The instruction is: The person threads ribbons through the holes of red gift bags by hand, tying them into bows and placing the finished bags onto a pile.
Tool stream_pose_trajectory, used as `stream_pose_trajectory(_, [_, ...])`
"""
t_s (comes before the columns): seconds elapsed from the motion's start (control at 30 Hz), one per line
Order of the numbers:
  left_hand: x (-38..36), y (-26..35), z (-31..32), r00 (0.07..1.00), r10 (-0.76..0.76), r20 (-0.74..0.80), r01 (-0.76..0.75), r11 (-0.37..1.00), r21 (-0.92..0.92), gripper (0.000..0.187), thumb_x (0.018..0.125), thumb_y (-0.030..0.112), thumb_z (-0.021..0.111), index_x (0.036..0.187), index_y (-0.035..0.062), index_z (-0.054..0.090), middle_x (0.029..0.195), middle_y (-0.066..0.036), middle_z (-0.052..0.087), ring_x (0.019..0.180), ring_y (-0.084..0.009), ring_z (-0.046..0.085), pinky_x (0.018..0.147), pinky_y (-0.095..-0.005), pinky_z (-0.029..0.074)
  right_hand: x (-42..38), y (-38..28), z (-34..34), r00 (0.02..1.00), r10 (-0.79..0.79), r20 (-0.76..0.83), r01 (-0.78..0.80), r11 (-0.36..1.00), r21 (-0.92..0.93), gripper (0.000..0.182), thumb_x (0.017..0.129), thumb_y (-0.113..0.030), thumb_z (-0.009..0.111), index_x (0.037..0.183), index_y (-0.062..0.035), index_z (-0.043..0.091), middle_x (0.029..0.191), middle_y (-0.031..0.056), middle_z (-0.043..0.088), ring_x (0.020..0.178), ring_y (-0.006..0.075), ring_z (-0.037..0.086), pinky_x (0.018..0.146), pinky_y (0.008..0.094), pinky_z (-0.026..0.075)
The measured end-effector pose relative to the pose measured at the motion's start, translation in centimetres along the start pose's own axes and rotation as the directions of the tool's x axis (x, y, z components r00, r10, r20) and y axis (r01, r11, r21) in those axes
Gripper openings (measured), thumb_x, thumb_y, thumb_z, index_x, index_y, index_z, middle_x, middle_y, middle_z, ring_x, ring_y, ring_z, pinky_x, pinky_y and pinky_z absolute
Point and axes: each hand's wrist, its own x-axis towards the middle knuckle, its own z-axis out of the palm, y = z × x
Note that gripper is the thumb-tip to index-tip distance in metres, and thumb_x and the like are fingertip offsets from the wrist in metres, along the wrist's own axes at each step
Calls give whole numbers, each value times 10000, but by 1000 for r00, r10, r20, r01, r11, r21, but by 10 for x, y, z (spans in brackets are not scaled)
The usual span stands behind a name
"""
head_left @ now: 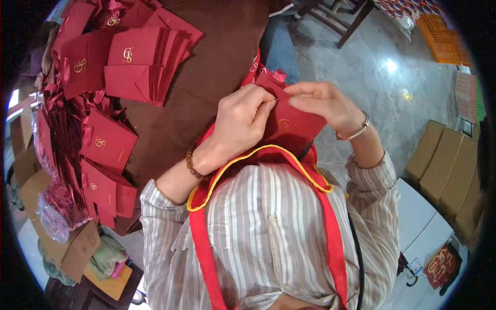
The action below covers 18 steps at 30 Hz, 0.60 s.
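A dark red paper gift bag (297, 124) with a gold monogram is held close in front of my chest, tilted. My left hand (243, 119) is closed, its thumb and index finger pinched together at the bag's upper edge. Across from it, my right hand (325, 106) pinches the same edge with thumb and fingertips. Something thin, possibly a cord end, shows between the fingertips; it is too small to name. A bit of pink ribbon (279, 75) sticks out behind the bag. My red apron (333, 243) with yellow trim partly covers the lower part of the bag.
Stacked red gift bags (129, 64) lie on the brown-covered table (206, 46) at left, with more bags (108, 142) along its edge. Another person's hand (45, 62) shows at far left. Cardboard boxes (447, 173), an orange crate (439, 39) and a wooden stool (343, 23) stand on the right.
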Motion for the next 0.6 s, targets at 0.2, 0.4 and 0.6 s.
stream_pose_trajectory(0.2, [2, -2, 0, 1000, 26, 1, -26, 1000, 1, 69, 741, -27, 621, 791, -4, 579, 692, -132, 560, 602, -282, 570, 536, -326, 442, 0, 0, 2, 999, -36, 33, 36, 999, -4, 336, 884, -70, 527, 1195, 51, 487, 1033, 60, 615, 918, 79, 565, 801, 223, 456])
stream_pose_trajectory(0.4, [3, 3, -1, 985, 160, 71, -172, 960, 219, 85, 688, -29, 557, 742, 9, 503, 691, -132, 520, 628, -302, 541, 574, -369, 451, 0, 3, 6, 997, -70, 28, 71, 997, -22, 343, 879, -50, 518, 1199, 65, 479, 1067, 70, 599, 957, 85, 549, 829, 227, 444])
stream_pose_trajectory(0.6, [5, 14, -4, 968, 168, 188, -234, 875, 425, 89, 660, -10, 531, 733, 13, 484, 718, -146, 500, 652, -299, 531, 616, -386, 456, -4, -1, 10, 993, -117, 4, 116, 979, -165, 338, 880, -42, 506, 1201, 62, 478, 1062, 60, 590, 959, 80, 536, 828, 219, 434])
